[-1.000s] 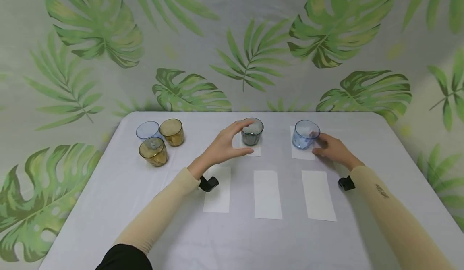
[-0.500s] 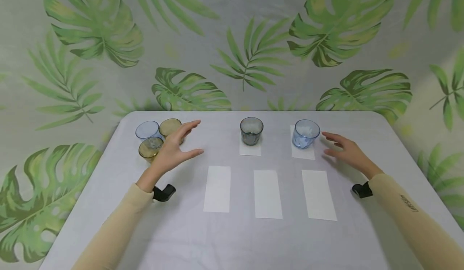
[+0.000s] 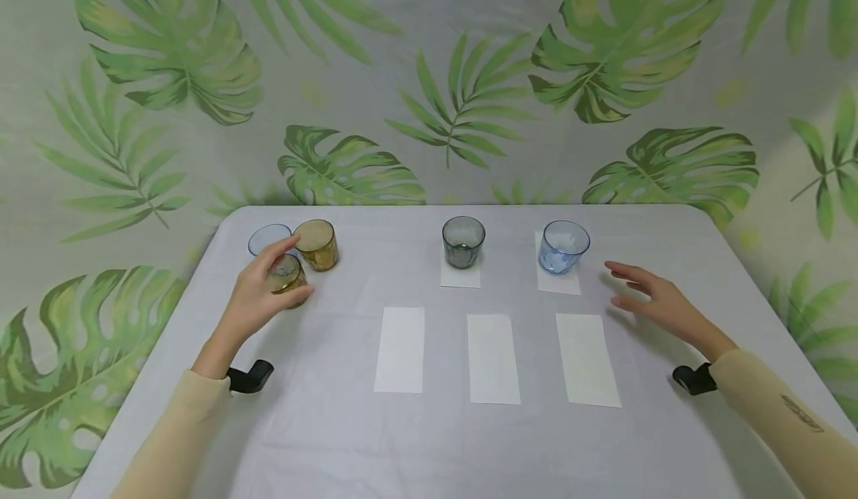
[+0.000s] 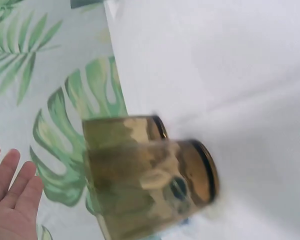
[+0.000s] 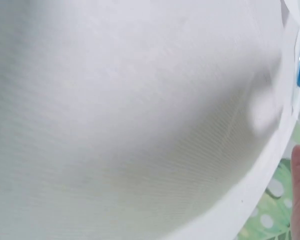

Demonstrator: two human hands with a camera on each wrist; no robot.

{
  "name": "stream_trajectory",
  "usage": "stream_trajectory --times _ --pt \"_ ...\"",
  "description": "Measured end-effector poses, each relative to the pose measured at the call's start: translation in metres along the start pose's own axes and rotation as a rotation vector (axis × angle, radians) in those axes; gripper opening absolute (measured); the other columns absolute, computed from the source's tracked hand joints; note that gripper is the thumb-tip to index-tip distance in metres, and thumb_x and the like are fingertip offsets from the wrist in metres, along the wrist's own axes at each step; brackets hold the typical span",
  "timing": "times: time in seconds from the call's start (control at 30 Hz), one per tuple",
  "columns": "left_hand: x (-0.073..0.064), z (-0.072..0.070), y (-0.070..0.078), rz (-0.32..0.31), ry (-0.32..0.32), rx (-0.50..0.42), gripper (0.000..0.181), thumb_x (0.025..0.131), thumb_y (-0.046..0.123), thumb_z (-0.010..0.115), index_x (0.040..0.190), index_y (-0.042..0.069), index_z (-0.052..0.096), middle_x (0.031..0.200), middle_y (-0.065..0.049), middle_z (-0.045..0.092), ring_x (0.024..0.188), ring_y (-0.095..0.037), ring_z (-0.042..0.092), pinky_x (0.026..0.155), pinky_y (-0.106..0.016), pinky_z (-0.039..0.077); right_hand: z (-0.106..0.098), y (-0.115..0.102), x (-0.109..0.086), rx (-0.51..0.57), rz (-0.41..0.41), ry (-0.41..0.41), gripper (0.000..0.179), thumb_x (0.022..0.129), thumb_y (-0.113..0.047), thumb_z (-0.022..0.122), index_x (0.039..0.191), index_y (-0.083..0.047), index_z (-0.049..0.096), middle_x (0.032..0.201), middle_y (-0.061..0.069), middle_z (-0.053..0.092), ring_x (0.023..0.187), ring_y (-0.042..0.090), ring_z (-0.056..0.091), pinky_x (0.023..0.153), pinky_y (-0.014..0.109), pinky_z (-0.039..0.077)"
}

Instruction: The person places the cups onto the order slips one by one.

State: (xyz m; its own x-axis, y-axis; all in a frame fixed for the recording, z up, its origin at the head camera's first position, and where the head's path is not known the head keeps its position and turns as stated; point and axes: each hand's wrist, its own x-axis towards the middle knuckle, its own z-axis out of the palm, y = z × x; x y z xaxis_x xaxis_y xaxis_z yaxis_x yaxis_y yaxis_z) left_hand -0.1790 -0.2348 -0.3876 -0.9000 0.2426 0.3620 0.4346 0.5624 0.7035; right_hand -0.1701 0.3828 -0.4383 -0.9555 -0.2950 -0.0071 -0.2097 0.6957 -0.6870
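My left hand (image 3: pixel 251 298) is spread around the nearer amber glass (image 3: pixel 290 281) at the table's left, thumb to its right side and fingers above and beyond it. In the left wrist view, a gap separates the straight fingers (image 4: pixel 21 187) from this glass. A second amber glass (image 3: pixel 319 247) and a clear blue glass (image 3: pixel 267 235) stand right behind, the blue one partly hidden. My right hand (image 3: pixel 663 305) hovers with relaxed fingers, holding nothing, to the right of another blue glass (image 3: pixel 563 249). That glass and a grey glass (image 3: pixel 463 246) each stand on white paper.
Three white paper rectangles (image 3: pixel 399 350) lie in a row across the middle of the white-covered table (image 3: pixel 402 447). A leaf-patterned cloth (image 3: pixel 462 104) hangs behind the table's far edge. Black cameras are strapped at both wrists.
My left hand has moved from the grey glass leftward to the nearer amber glass. My right hand has let go of the right blue glass and drawn back to the right.
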Motion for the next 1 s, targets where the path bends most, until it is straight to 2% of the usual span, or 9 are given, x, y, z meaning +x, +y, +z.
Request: stream_trajectory --times 0.1,0.2,0.33,0.37,0.43,0.6,0.7,0.9,1.0 --pt "-0.008 -0.007 -0.009 -0.050 0.016 0.008 0.082 0.073 0.005 0.083 0.143 0.006 0.042 0.142 -0.017 0.043 0.129 -0.038 0.039 0.104 -0.048 0.034 0.003 -0.001 -0.006 -0.005 -0.006 0.006 0.062 0.093 -0.020 0.065 0.145 -0.004 0.038 0.145 0.022 0.039 0.126 0.044 0.038 0.087 -0.002 0.027" --pt "-0.014 -0.014 -0.018 -0.081 0.023 0.029 0.081 0.075 0.008 0.083 0.144 0.008 0.041 0.143 -0.015 0.042 0.130 -0.039 0.038 0.107 -0.041 0.033 0.007 -0.003 -0.011 -0.002 -0.011 0.009 0.062 0.093 -0.020 0.066 0.146 -0.005 0.038 0.145 0.021 0.040 0.126 0.037 0.041 0.087 -0.001 0.029" --pt "-0.021 -0.019 -0.030 -0.074 0.042 0.067 0.080 0.075 0.009 0.083 0.144 0.007 0.042 0.142 -0.015 0.043 0.129 -0.039 0.039 0.106 -0.019 0.031 0.011 -0.005 -0.018 0.010 -0.028 0.017 0.062 0.092 -0.019 0.066 0.146 -0.007 0.038 0.144 0.020 0.041 0.124 0.001 0.041 0.088 0.000 0.031" --pt "-0.022 -0.020 -0.033 -0.073 0.048 0.073 0.080 0.075 0.009 0.083 0.143 0.006 0.042 0.141 -0.015 0.044 0.129 -0.039 0.039 0.104 -0.015 0.030 0.011 -0.006 -0.020 0.013 -0.033 0.018 0.062 0.092 -0.018 0.066 0.146 -0.007 0.038 0.143 0.020 0.041 0.121 -0.008 0.038 0.088 0.000 0.030" --pt "-0.025 -0.021 -0.038 -0.077 0.060 0.079 0.079 0.074 0.008 0.083 0.142 0.003 0.043 0.140 -0.017 0.045 0.128 -0.039 0.039 0.104 -0.015 0.030 0.013 -0.008 -0.023 0.020 -0.039 0.020 0.062 0.092 -0.017 0.067 0.146 -0.007 0.038 0.143 0.020 0.042 0.115 -0.018 0.033 0.088 0.000 0.030" --pt "-0.030 -0.019 -0.047 -0.103 0.079 0.096 0.077 0.075 0.009 0.083 0.140 -0.001 0.044 0.138 -0.020 0.045 0.127 -0.040 0.040 0.107 -0.037 0.033 0.018 -0.010 -0.032 0.024 -0.039 0.023 0.062 0.091 -0.016 0.067 0.146 -0.008 0.039 0.142 0.019 0.043 0.113 -0.019 0.033 0.087 0.001 0.032" --pt "-0.031 -0.016 -0.051 -0.108 0.085 0.105 0.077 0.075 0.007 0.082 0.140 -0.002 0.043 0.138 -0.021 0.045 0.125 -0.041 0.041 0.106 -0.043 0.033 0.021 -0.012 -0.037 0.023 -0.043 0.021 0.062 0.090 -0.015 0.068 0.145 -0.008 0.040 0.142 0.019 0.044 0.114 -0.019 0.033 0.087 0.002 0.033" --pt "-0.030 -0.010 -0.056 -0.100 0.105 0.074 0.079 0.073 0.002 0.083 0.140 -0.004 0.042 0.136 -0.022 0.045 0.125 -0.040 0.040 0.104 -0.015 0.030 0.026 -0.017 -0.045 0.035 -0.068 0.015 0.060 0.090 -0.012 0.067 0.144 -0.007 0.041 0.141 0.019 0.044 0.117 -0.019 0.032 0.088 0.003 0.034" --pt "-0.029 -0.008 -0.057 -0.087 0.132 0.054 0.078 0.072 -0.001 0.082 0.139 -0.006 0.043 0.135 -0.024 0.045 0.125 -0.041 0.041 0.102 -0.011 0.030 0.028 -0.020 -0.048 0.037 -0.083 0.013 0.058 0.090 -0.012 0.067 0.143 -0.007 0.043 0.140 0.019 0.045 0.118 -0.018 0.032 0.089 0.003 0.033"
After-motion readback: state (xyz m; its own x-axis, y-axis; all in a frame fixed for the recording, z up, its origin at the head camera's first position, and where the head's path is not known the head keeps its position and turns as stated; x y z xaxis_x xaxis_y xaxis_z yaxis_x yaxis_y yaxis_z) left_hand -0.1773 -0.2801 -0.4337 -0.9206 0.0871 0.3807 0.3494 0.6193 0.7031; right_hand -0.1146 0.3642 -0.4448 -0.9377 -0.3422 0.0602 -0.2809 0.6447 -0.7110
